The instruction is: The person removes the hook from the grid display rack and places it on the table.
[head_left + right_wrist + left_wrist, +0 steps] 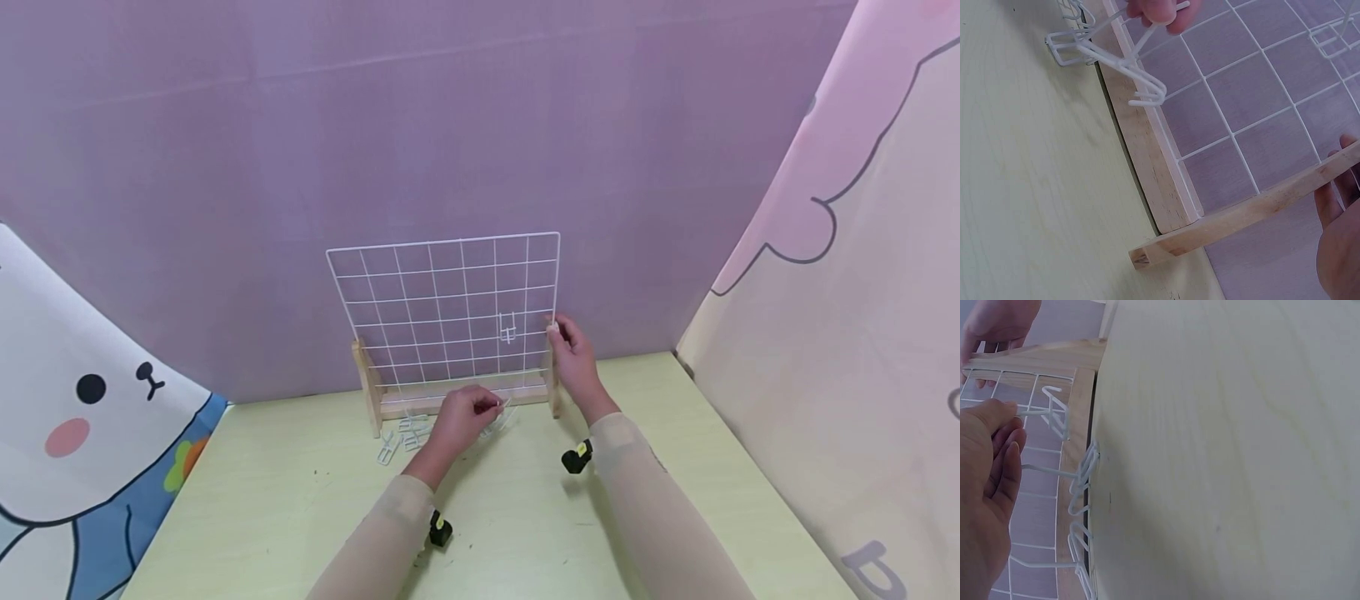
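A white wire grid panel (442, 308) stands upright in a wooden base (457, 402) at the back of the pale green table (300, 500). One white wire hook (507, 327) hangs on the grid's lower right part. My left hand (491, 407) pinches another white wire hook (1129, 62) just in front of the base, low and near the middle. My right hand (557, 329) grips the stand's right wooden upright (1241, 215) at the grid's edge. Several loose hooks (405, 433) lie on the table by the base, left of my left hand.
A purple backdrop rises behind the grid. Cartoon-printed cloth hangs at the left (75, 400) and the right (862, 292). Small black and yellow cameras (577, 457) sit on both wrists. Bare table surface stretches toward me in front of the stand.
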`<state>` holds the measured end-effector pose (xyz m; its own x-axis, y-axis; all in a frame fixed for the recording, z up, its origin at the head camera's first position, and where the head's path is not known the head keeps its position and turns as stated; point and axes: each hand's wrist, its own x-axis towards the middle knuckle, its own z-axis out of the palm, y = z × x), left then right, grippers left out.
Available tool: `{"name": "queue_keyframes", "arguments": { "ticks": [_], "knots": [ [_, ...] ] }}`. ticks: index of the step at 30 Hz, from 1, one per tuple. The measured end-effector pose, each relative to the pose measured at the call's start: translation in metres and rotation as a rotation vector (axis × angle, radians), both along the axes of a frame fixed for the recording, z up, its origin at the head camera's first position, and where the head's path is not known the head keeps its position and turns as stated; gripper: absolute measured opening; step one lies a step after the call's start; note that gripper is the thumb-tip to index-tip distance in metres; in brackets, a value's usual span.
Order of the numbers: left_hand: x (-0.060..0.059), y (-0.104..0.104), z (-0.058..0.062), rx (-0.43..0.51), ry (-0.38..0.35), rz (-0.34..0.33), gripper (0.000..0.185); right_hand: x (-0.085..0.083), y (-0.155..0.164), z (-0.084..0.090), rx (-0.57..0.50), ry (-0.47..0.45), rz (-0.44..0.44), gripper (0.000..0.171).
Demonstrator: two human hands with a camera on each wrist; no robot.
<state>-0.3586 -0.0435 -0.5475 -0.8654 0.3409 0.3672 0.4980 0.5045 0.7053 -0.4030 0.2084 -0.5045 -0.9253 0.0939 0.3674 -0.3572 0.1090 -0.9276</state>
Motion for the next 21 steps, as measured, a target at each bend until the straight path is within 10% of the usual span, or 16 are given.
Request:
{"name": "queue_keyframes", "arguments": {
  "ticks": [21],
  "knots": [
    [-0.008, 0.005, -0.012, -0.128, 0.044, 0.009, 0.004, 0.000, -0.001, -0.001, 0.011, 0.014, -0.017, 0.042]
  ]
}}
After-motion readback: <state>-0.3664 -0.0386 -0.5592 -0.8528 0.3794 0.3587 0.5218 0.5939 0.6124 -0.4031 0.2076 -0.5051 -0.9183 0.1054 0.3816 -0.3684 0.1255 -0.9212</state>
